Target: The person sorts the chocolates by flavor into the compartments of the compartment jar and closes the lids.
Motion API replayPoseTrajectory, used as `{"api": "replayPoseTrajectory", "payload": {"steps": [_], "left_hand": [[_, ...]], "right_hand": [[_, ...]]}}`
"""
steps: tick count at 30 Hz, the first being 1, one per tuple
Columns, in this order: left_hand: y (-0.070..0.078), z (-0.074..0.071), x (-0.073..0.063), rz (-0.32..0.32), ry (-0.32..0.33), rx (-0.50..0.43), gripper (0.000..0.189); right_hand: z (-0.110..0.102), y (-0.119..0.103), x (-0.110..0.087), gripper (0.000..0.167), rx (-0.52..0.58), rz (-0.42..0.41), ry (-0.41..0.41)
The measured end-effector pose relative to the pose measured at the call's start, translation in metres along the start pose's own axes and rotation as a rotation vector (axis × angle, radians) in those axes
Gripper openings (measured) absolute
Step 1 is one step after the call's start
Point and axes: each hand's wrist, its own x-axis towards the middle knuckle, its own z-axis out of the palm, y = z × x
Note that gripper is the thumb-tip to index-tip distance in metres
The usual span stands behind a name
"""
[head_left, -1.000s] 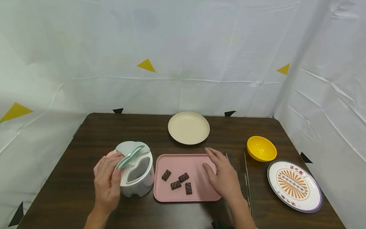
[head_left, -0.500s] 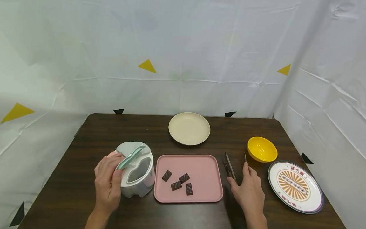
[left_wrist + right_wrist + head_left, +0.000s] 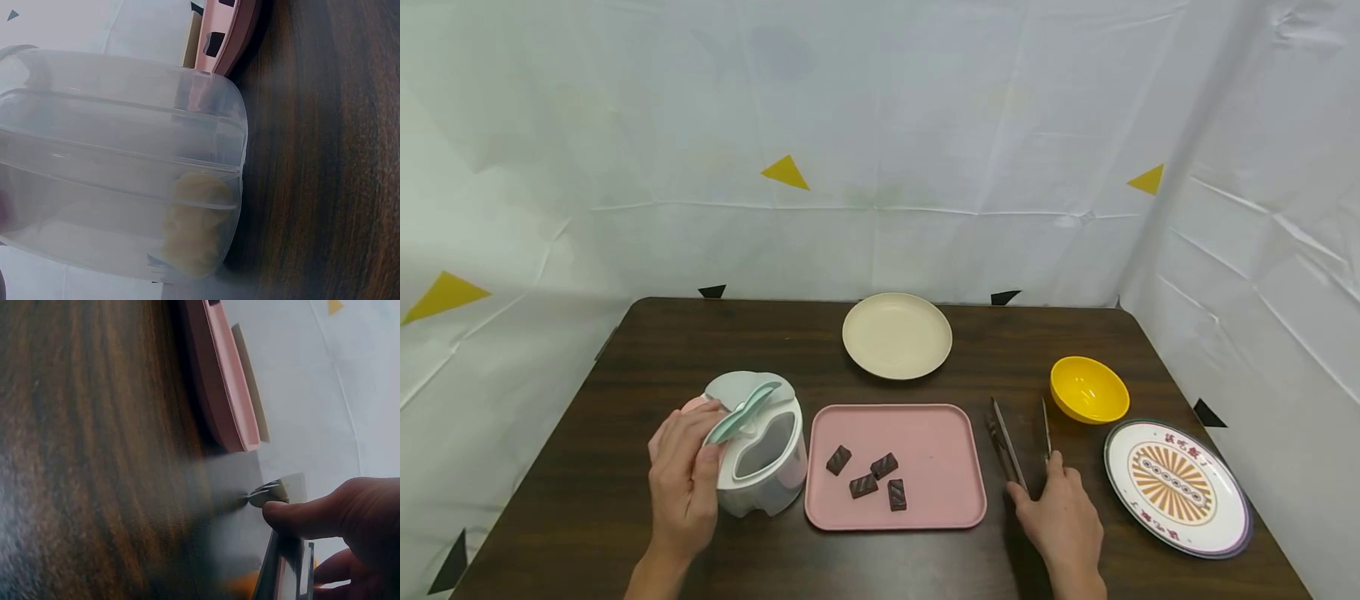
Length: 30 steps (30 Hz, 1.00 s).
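My left hand [image 3: 685, 479] holds the left side of a white divided food container [image 3: 771, 487] at its lid, fingers curved over a pinkish part. A mint-green spoon [image 3: 743, 412] lies across the lid beside thumb and forefinger. In the left wrist view, the clear container [image 3: 119, 137] shows pale lumps [image 3: 197, 225] inside. My right hand [image 3: 1063, 521] grips metal tongs [image 3: 1009, 446], thumb on the left arm and fingers at the right. In the right wrist view, the thumb presses on the tongs [image 3: 269, 569]. Several dark chocolate pieces [image 3: 863, 486] lie on a pink tray [image 3: 940, 467] between the hands.
A cream plate [image 3: 897, 336] sits behind the tray. At the right stand a yellow bowl [image 3: 1088, 390] and a patterned white plate [image 3: 1176, 487]. White sheeting [image 3: 880, 167] hangs around the dark wooden table [image 3: 760, 333].
My right hand moved from above the tray to the right and down onto the tongs, then slid slightly nearer along them. The left hand and container stayed in place.
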Motion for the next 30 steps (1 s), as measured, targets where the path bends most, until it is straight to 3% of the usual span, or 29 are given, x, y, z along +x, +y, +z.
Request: {"api": "replayPoseTrajectory", "payload": {"steps": [14,19,25,30], "left_hand": [[0.0,0.001,0.0,0.002,-0.001,-0.007,0.025],[0.0,0.001,-0.001,0.005,0.002,-0.008,0.026],[0.0,0.0,-0.001,-0.003,-0.002,-0.004,0.026],[0.0,0.0,-0.001,0.001,0.0,-0.008,0.025]], "right_hand": [[-0.003,0.009,0.001,0.077,0.037,0.026,-0.027],[-0.009,0.008,-0.001,0.072,0.043,0.021,0.003],[-0.016,0.0,-0.004,0.068,0.063,-0.11,0.062],[-0.013,-0.008,-0.006,0.064,0.077,-0.33,0.057]]}}
